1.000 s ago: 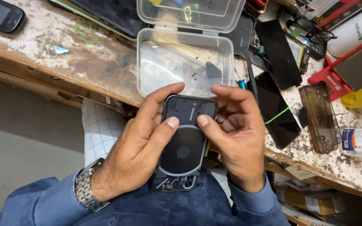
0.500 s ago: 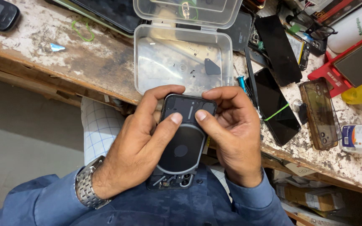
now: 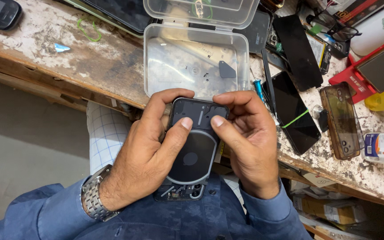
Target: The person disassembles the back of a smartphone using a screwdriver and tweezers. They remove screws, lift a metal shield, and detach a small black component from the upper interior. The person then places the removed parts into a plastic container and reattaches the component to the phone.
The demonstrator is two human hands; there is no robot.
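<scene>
Evidently the work sits mid-way: the phone, back side up with its dark inner plates and round coil showing, is held over the lap just off the bench edge. The left hand wraps its left side, fingers curled over the top corner and thumb pressed flat on the upper plate; the right hand grips the right side, fingers bent over the top edge and thumb pressing beside the other. Judging by the bare internals, the back cover is off. The open clear box beyond holds tiny screws and a small dark plate, so parts seem removed already. Room is tight ahead: the box touches the fingertips' side of the bench edge, tweezers and a black screen lie near right. Leftward the bench is freer.
</scene>
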